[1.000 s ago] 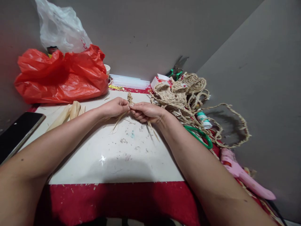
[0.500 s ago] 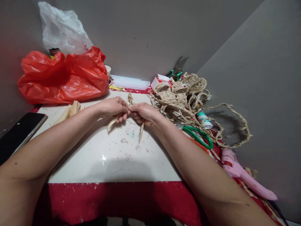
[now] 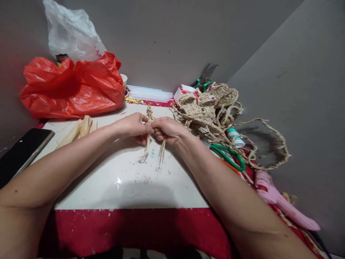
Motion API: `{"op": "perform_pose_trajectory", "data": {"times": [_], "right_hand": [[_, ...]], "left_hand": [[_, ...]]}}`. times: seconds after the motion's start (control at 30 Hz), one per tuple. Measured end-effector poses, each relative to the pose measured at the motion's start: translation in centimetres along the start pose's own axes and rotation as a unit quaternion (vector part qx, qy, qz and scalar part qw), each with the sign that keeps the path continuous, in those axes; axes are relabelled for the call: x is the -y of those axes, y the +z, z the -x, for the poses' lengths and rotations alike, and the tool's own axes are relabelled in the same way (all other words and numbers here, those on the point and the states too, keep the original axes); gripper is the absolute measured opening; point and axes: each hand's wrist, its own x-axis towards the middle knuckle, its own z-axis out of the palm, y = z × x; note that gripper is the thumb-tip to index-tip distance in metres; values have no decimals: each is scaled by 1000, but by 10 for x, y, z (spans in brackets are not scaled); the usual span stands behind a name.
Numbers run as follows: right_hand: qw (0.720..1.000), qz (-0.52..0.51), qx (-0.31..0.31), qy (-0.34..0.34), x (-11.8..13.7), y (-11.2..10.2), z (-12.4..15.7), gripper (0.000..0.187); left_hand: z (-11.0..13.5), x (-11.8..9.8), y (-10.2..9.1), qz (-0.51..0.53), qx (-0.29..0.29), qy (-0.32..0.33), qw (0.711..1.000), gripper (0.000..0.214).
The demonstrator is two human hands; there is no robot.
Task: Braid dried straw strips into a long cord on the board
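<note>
My left hand (image 3: 134, 126) and my right hand (image 3: 167, 129) meet over the middle of the white board (image 3: 129, 180), both pinched on a thin straw braid (image 3: 149, 112). The braided end sticks up beyond my fingers. Two loose straw strands (image 3: 155, 151) hang from under my hands down to the board. A small bundle of pale straw strips (image 3: 81, 128) lies to the left of my left forearm.
A red plastic bag (image 3: 72, 86) and a clear bag (image 3: 72, 34) sit at the back left. A dark phone (image 3: 21, 153) lies at the left edge. To the right are braided straw rope (image 3: 212, 106), green-handled scissors (image 3: 229, 156), a small bottle (image 3: 233, 136) and a pink glue gun (image 3: 280, 201).
The loose strands swung from splayed out sideways to hanging close together below my hands. My hands stayed at the same spot, fingers working the braid.
</note>
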Motion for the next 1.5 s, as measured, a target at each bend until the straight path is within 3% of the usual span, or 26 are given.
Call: {"op": "perform_pose_trajectory", "data": {"times": [0.07,0.17,0.23,0.37,0.43,0.57,0.7,0.9,1.0,1.13,1.33,1.5], "right_hand": [[999,-14,28,14,4,-5,0,24],[997,-15,69,24,6,-11,-1,10],[996,-16,88,23,5,-14,-3,4],[994,-9,105,18,2,-17,-6,7],[994,2,110,18,2,-18,-7,8],[993,46,113,10,4,-21,-5,9],[983,154,99,-25,4,-25,-4,13],[935,336,24,-111,2,-20,-1,18],[899,420,-13,-120,7,-16,5,18],[844,524,-27,-109,20,-16,16,16],[814,569,-9,-112,24,-2,27,23],[749,647,-42,-132,12,14,29,28]], "left_hand": [[-2,-3,-11,-10,-25,-8,1000,7],[-11,3,-20,-22,-164,58,985,8],[-18,11,-17,-15,-208,92,974,7],[-23,22,0,97,-79,79,989,17],[-22,22,5,133,-45,67,988,19],[-19,18,1,38,-80,84,993,18],[-18,17,-5,-66,-86,103,989,17],[-20,19,-2,-11,-43,41,998,23],[-21,21,-1,39,-18,20,999,24],[-23,23,0,51,-29,13,998,23],[-22,24,4,100,-47,28,993,23],[-21,24,9,200,-37,15,979,27]]}}
